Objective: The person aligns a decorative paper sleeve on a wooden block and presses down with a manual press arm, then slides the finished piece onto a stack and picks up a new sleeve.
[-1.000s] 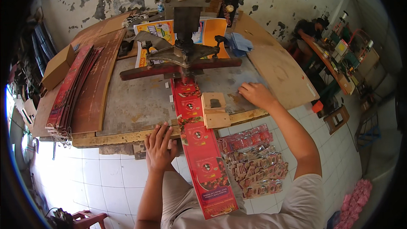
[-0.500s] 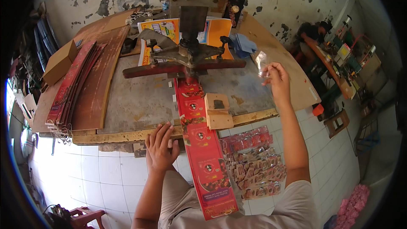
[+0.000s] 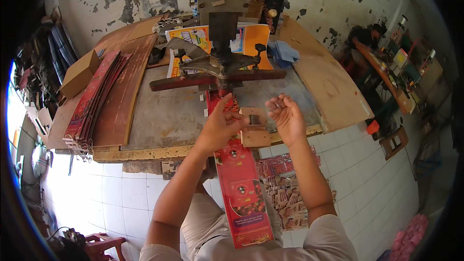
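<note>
A long red printed sheet runs from under the metal press over the table's front edge to my lap. Over its upper part is my left hand, index finger stretched out and the others loosely spread. Its fingertips reach the small wooden block beside the sheet; whether they touch it I cannot tell. Right of the block my right hand is raised, its fingers bent and apart, with nothing visible in them.
Folded red printed sheets lie stacked on the table's left, beside a cardboard box. Blue cloth-like pieces lie behind the press. Several clear-wrapped packets cover floor tiles below. Another person sits at a bench far right.
My left hand has risen from the table edge to the wooden block. My right hand has moved left and down; the clear shiny packet it held no longer shows in it.
</note>
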Demonstrator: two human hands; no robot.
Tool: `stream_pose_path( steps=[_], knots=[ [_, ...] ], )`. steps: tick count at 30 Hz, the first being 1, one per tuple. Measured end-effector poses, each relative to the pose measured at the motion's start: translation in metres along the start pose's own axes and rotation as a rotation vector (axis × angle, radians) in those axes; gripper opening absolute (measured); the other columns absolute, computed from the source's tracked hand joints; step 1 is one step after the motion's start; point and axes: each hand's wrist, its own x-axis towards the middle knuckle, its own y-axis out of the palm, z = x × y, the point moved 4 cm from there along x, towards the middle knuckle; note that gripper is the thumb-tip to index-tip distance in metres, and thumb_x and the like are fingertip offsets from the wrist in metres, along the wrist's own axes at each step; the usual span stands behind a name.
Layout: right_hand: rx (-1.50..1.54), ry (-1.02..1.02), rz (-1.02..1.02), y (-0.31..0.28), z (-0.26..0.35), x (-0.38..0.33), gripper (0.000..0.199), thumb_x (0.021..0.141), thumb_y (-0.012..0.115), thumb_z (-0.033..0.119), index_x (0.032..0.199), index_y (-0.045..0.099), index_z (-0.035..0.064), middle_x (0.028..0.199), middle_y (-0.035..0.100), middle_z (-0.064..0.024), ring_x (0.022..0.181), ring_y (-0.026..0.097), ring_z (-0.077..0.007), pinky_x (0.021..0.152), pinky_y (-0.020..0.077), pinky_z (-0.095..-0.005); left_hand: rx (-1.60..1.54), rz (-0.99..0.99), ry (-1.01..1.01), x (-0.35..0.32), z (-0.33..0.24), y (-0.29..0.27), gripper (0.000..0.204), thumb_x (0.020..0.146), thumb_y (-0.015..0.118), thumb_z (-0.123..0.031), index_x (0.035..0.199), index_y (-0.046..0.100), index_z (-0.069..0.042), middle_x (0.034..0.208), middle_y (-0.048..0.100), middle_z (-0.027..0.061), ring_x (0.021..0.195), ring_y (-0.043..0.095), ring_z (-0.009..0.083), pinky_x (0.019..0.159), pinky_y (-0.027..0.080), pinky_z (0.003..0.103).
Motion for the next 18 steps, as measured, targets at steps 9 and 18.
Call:
stream_pose_path(
  steps=[9,18],
  knots=[
    [-0.681,-0.018,-0.171,-0.030,0.011,0.011,0.034,0.109,0.071,0.010,0.140,0.062,-0.0003,0.112,0.079,-0.0127,0.101,0.081,-0.0236,0.077,0.0646,-0.0324,0.102,-0.197,0.107,0.047,0.028,-0.026,0.053,0.103,0.074,-0.001,0.150,0.052,0.002,0.108,0.077,0.0088,0.097,0.076,0.0132,0.079,0.062,0.028],
    [-0.875,-0.070,-0.212,-0.056,-0.004,0.032,0.034,0.105,0.075,0.002,0.136,0.062,-0.0044,0.109,0.079,-0.0132,0.098,0.081,-0.0206,0.078,0.0627,-0.0309,0.407,-0.494,0.212,0.051,0.027,-0.013,0.013,0.102,0.074,-0.004,0.104,0.062,0.001,0.094,0.076,0.0132,0.088,0.080,0.0216,0.070,0.059,0.037]
  ],
)
